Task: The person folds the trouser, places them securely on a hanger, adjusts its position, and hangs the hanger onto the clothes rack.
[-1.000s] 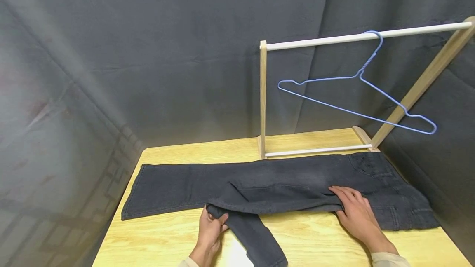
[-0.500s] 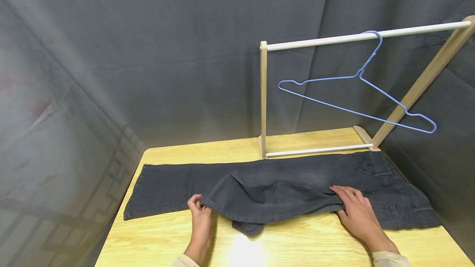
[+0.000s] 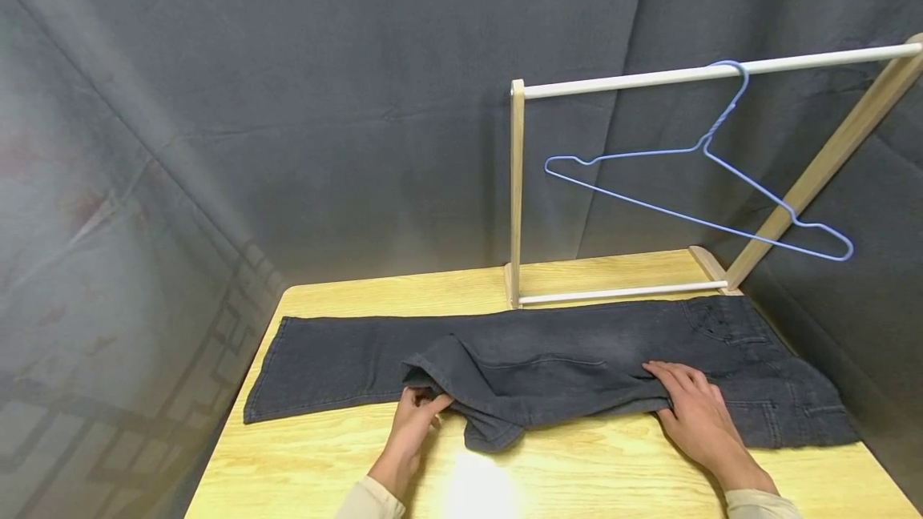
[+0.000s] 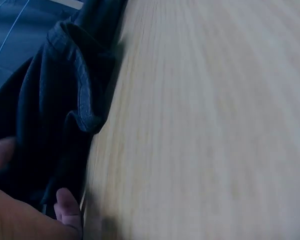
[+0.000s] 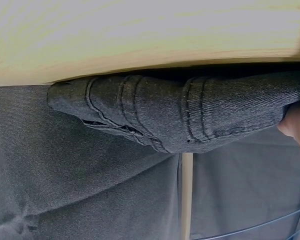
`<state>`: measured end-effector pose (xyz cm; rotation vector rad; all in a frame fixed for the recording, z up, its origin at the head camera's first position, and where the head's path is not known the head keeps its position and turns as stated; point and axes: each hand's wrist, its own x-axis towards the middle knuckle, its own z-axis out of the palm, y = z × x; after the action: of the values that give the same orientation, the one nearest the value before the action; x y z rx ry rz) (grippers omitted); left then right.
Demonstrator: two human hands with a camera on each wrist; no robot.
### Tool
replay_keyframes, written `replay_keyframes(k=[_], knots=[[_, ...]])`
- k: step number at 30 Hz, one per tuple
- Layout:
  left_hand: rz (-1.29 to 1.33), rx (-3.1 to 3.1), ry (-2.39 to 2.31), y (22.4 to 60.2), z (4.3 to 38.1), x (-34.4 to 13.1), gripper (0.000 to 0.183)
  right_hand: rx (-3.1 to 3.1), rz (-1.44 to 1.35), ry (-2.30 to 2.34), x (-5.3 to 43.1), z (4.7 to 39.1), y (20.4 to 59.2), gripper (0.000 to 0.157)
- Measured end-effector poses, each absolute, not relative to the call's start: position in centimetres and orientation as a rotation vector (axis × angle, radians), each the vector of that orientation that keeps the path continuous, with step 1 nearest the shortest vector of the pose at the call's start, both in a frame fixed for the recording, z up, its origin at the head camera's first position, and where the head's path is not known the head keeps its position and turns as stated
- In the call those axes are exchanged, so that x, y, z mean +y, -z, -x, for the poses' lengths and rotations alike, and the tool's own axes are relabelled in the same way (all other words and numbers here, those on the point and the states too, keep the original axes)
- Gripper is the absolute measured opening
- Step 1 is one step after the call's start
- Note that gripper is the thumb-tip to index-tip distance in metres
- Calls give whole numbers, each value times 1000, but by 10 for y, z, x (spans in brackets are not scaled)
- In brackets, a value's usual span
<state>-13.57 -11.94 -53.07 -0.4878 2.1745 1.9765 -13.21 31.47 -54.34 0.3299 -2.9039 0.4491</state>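
Note:
A pair of dark grey jeans lies lengthwise across the table, waistband at the right and one leg hem at the left. The nearer leg is bunched and folded back over the other in the middle. My left hand pinches the edge of this bunched leg, thumb on the near side and fingers partly hidden by cloth. In the left wrist view, the jeans hang in folds past the thumb. My right hand grips the front edge near the hip, fingertips on top. The right wrist view shows its thumb against the denim.
Behind the jeans stands a rack with wooden posts and a white rail. A blue wire hanger hangs from the rail. Grey curtains enclose the wooden table at the back and sides.
The nearer leg's lower end, which stuck out toward the front, has been drawn back and folded up onto the jeans. My left hand moved left, then slightly right; my right hand stayed put.

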Motion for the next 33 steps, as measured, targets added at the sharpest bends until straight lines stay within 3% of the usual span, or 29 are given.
replay_keyframes(k=[5, 12, 21, 23, 29, 33], knots=[[394, 2298, -1993, 530, 140, -126, 58, -2900, -346, -464, 314, 134, 544, 59], [273, 2857, -1948, 507, 141, -175, 33, -2883, -360, -445, 312, 137, 543, 61], [-173, 3542, -1115, 505, 136, -213, 45, -2888, -350, -424, 315, 133, 545, 61], [-137, 3457, -1120, 510, 133, -212, 52, -2902, -341, -435, 315, 134, 545, 61], [316, 2899, -1295, 521, 127, -213, 73, -2909, -347, -417, 315, 134, 545, 61], [264, 2903, -1163, 523, 125, -218, 72, -2906, -341, -423, 315, 134, 544, 60]])
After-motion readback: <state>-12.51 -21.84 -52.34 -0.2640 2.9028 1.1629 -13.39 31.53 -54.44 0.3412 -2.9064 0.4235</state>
